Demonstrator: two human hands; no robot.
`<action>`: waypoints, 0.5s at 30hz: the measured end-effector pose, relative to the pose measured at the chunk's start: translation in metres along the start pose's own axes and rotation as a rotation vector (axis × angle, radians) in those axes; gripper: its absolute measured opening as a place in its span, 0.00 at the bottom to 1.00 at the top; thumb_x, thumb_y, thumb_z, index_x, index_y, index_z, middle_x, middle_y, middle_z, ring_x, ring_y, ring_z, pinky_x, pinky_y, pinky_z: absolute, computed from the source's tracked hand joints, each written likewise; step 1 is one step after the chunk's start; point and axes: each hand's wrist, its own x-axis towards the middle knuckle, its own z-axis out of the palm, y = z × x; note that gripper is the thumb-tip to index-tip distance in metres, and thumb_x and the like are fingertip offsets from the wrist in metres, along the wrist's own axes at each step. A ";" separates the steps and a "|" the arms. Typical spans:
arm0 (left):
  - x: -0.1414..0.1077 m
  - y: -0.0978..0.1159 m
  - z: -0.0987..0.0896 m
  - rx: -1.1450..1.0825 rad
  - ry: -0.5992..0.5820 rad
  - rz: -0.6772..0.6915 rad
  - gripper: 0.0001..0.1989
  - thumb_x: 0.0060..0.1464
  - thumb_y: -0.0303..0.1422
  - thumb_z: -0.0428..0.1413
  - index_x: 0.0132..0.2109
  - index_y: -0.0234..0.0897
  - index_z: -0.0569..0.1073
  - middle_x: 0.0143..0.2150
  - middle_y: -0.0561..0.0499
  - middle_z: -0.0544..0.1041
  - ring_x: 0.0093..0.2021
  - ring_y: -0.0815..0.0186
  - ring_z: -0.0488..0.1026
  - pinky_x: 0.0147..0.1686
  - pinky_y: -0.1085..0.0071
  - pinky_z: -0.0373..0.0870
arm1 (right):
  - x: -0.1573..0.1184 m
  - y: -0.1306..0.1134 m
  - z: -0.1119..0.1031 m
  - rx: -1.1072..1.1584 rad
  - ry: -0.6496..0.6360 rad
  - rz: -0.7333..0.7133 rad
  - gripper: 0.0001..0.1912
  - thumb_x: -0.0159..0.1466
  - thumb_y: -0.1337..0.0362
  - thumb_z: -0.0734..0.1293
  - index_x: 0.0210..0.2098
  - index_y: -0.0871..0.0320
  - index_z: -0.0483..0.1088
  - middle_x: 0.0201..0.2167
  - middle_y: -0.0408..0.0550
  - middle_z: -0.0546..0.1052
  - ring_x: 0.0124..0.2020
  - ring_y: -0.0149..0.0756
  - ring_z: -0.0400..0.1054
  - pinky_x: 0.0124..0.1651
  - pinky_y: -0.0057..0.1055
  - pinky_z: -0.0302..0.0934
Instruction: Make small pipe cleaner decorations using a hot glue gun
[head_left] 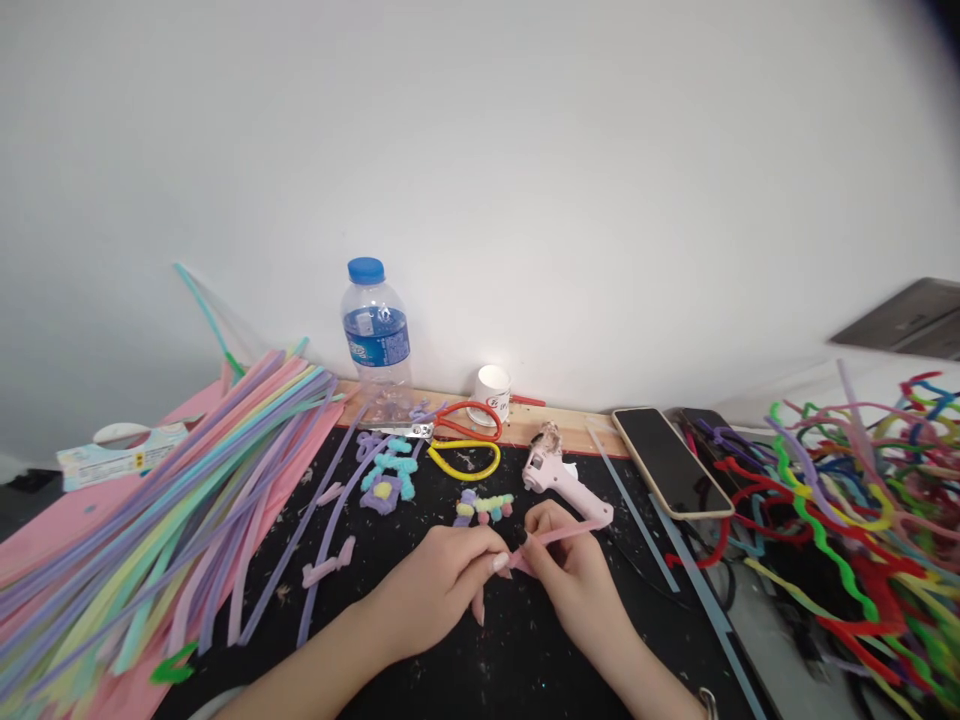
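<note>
Between my two hands is a pink pipe cleaner (574, 532), its free end reaching to the right over my right hand. My left hand (442, 585) pinches it with thumb and fingertips. Closed on the same strip close by, my right hand (566, 570) has its thumb pressed against the fingers. Just beyond the fingertips lies a small, multicoloured fuzzy piece (491, 508). A pale pink hot glue gun (566, 485) rests behind my right hand. Scissors (465, 475) with red and yellow handles lie farther back. A purple and turquoise pipe cleaner flower (382, 492) is to their left.
Pastel pipe cleaners (202, 500) are heaped at left, tangled bright ones (847, 560) at right. A water bottle (379, 345) and white paper cup (493, 392) stand by the wall. A phone (671, 460) and glue sticks (637, 510) lie right on the black mat (495, 660).
</note>
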 end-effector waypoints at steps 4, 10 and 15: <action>0.002 -0.001 0.002 -0.167 0.013 -0.054 0.10 0.60 0.32 0.47 0.35 0.36 0.71 0.19 0.58 0.70 0.20 0.70 0.71 0.28 0.76 0.66 | -0.001 0.000 0.002 0.063 0.013 0.077 0.12 0.61 0.64 0.62 0.22 0.58 0.60 0.24 0.42 0.63 0.25 0.31 0.57 0.28 0.27 0.53; 0.005 -0.007 0.006 -0.317 0.024 -0.106 0.10 0.58 0.31 0.48 0.33 0.34 0.71 0.20 0.56 0.71 0.20 0.69 0.73 0.24 0.76 0.67 | -0.005 0.000 0.004 0.085 0.041 0.081 0.14 0.62 0.60 0.62 0.22 0.58 0.60 0.21 0.40 0.62 0.23 0.30 0.56 0.26 0.27 0.52; 0.004 -0.005 0.006 -0.305 0.027 -0.123 0.11 0.59 0.32 0.48 0.32 0.34 0.71 0.18 0.56 0.72 0.20 0.68 0.74 0.25 0.75 0.68 | -0.005 0.001 0.005 0.077 0.050 0.082 0.14 0.62 0.61 0.63 0.21 0.58 0.59 0.21 0.40 0.63 0.23 0.30 0.56 0.26 0.27 0.52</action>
